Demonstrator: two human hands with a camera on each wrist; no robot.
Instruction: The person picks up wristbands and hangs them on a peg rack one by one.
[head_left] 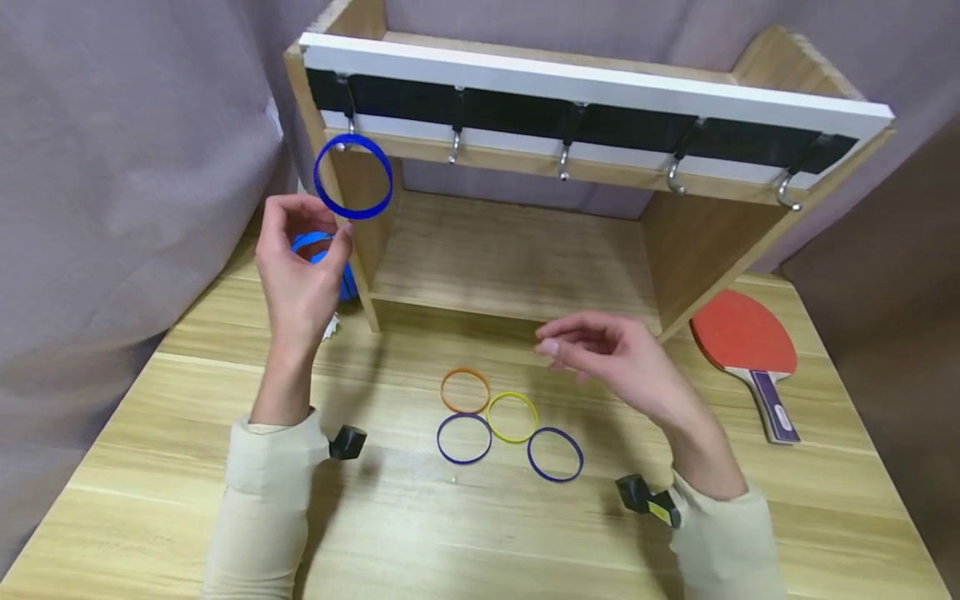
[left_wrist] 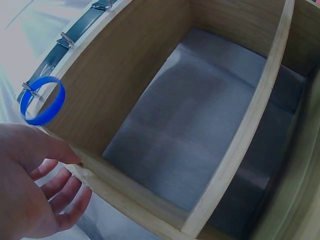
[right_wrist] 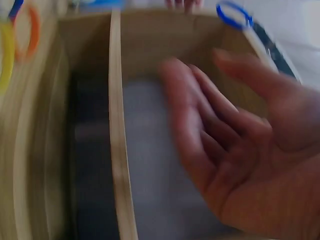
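Observation:
A blue silicone wristband (head_left: 362,214) hangs from the leftmost metal hook (head_left: 351,127) of the wooden shelf. Just below it is my left hand (head_left: 298,279), thumb and fingers apart and holding nothing. In the left wrist view, the band (left_wrist: 46,119) is above that hand (left_wrist: 35,175), whose fingertips lie by the shelf's wooden edge; I cannot tell whether they touch it. My right hand (head_left: 626,362), empty with loosely bent fingers, hovers in front of the shelf's right side. On the table, orange (head_left: 465,370), yellow (head_left: 513,440) and two dark blue bands (head_left: 464,462) lie grouped between my hands.
The wooden shelf (head_left: 510,258) stands at the back, with several hooks along its white front rail (head_left: 600,86). A red table tennis paddle (head_left: 746,333) lies to the right. Behind my left hand is a bright blue object (head_left: 347,285), partly hidden. Grey cloth (head_left: 135,150) hangs behind.

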